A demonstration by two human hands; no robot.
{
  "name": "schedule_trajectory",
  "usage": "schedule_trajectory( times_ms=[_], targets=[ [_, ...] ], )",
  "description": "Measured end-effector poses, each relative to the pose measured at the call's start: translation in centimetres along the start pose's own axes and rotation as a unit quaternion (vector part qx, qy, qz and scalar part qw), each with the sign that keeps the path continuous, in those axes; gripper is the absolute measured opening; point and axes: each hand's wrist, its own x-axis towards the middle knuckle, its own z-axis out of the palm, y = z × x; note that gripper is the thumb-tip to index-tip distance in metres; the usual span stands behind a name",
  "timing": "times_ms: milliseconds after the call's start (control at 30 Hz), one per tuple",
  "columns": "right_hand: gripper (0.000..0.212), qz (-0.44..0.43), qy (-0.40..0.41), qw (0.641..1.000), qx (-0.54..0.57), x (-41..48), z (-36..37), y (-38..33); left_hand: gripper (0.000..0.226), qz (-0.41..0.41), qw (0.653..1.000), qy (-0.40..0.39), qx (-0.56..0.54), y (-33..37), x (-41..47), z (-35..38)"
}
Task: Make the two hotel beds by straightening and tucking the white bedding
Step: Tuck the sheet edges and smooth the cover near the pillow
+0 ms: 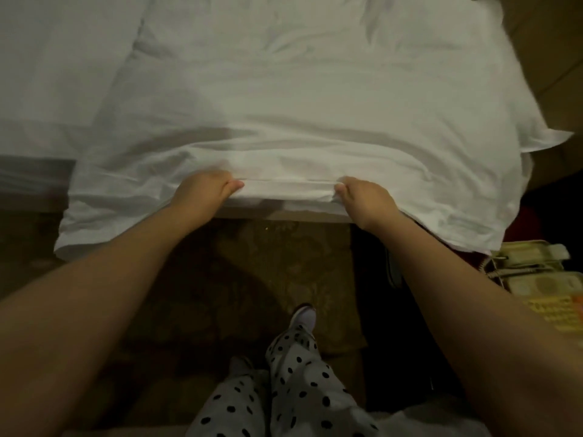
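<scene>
Head view: I look down on white bedding (299, 121) spread across the bed (34, 178).
Hands: left hand (202, 192), right hand (367, 201) each clamp its near hem.
Progress: wrinkled, untucked; I judge it early.

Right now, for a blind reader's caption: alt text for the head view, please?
Left hand and right hand grip the near edge of white bedding on a bed, seen from above. Below: patterned carpet, spotted trousers, a phone at right.

A rumpled white duvet (315, 121) lies spread over the bed (38, 74).
</scene>
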Motion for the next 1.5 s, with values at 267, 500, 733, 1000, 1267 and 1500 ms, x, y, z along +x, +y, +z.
schedule_trajectory(
  times_ms=[267, 500, 733, 1000, 1267, 1500],
  targets=[
    [0.038, 0.002, 0.044, 0.999, -0.011, -7.5, -1.6, -4.5, 0.026, 0.002, 0.999, 0.008, 0.050, 1.3, -7.5, -3.5],
    [0.035, 0.006, 0.160, 0.984, -0.077, -10.2, -7.3, -7.3, 0.042, 0.135, 0.968, 0.184, 0.102, 3.5, -9.0, -9.7],
    [0.048, -0.038, 0.324, 0.940, -0.099, -11.6, -10.2, -9.2, 0.061, 0.225, 0.911, 0.312, 0.145, 4.1, -9.7, -13.8],
    [0.059, -0.120, 0.352, 0.921, -0.116, -15.5, -5.7, -8.5, 0.056, 0.211, 0.921, 0.307, 0.109, 2.6, -15.5, -9.9],
    [0.065, -0.148, 0.475, 0.857, -0.133, -9.0, -8.9, -9.0, 0.066, 0.219, 0.890, 0.370, 0.150, 1.7, -9.9, -13.7],
    [0.060, -0.126, 0.500, 0.844, -0.144, 0.3, -12.1, -5.7, 0.058, 0.258, 0.859, 0.409, 0.167, 1.6, 0.4, -16.1]
  ],
)
